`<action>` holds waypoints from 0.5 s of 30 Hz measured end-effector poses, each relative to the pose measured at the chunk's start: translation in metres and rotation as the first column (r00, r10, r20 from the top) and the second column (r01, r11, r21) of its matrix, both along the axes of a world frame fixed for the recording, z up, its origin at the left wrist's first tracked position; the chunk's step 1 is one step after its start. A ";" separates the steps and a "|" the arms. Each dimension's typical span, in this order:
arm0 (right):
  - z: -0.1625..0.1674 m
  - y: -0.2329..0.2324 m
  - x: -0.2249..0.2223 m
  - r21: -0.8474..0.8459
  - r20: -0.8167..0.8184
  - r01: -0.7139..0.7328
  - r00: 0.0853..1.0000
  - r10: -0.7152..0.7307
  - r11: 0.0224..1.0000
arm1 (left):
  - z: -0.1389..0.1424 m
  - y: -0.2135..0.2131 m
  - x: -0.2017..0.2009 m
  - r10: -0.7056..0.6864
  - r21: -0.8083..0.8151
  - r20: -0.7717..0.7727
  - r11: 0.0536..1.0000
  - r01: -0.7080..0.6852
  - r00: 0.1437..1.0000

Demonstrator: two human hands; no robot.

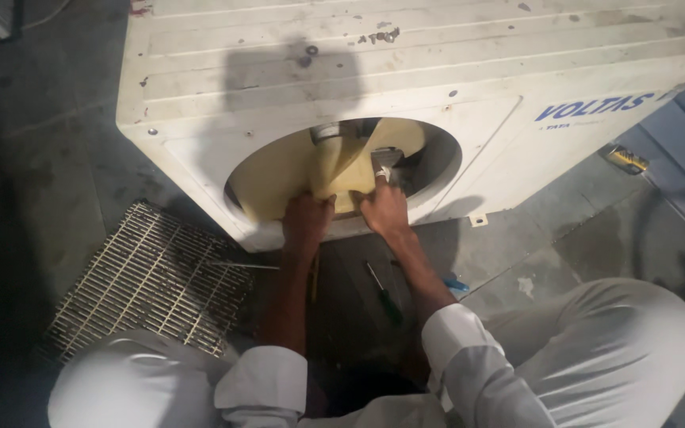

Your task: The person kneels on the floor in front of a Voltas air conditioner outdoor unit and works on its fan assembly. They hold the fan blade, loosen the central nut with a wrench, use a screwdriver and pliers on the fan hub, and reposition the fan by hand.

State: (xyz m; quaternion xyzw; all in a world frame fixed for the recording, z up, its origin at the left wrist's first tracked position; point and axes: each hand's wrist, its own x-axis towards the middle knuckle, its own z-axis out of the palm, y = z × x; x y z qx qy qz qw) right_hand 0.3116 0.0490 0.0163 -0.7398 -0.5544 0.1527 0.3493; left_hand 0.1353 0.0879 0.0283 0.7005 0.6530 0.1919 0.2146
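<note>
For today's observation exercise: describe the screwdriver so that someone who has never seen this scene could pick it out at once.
Start at the big white box-shaped unit with its round front opening. On the dark floor just below it, between the person's forearms, lies the screwdriver. Its thin metal shaft and dark green handle set it apart from the flat wire grille at the left.

Light comes from near the wearer and falls hard on the white casing (406,71), which looks bright and slightly washed out. A head-shaped shadow lies across its top. The floor (33,158) at the left sinks into darkness, and the corners dim. Detail is soft and grainy throughout.
</note>
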 end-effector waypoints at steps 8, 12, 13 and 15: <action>-0.013 0.003 0.003 0.027 -0.050 0.015 0.999 -0.014 1.000 | -0.011 0.006 0.002 -0.039 0.133 -0.020 0.990 0.042 0.999; -0.012 0.004 0.004 0.053 -0.041 0.016 0.999 -0.013 0.998 | -0.015 0.008 0.002 -0.050 0.243 -0.021 0.969 0.053 0.999; -0.012 0.004 0.004 0.041 -0.044 0.022 0.999 -0.021 0.999 | -0.015 0.009 0.002 -0.049 0.183 -0.021 0.982 0.052 0.999; -0.010 0.004 0.004 0.031 -0.039 0.020 0.999 -0.018 0.999 | -0.016 0.010 0.002 -0.042 0.065 -0.020 0.997 0.043 0.999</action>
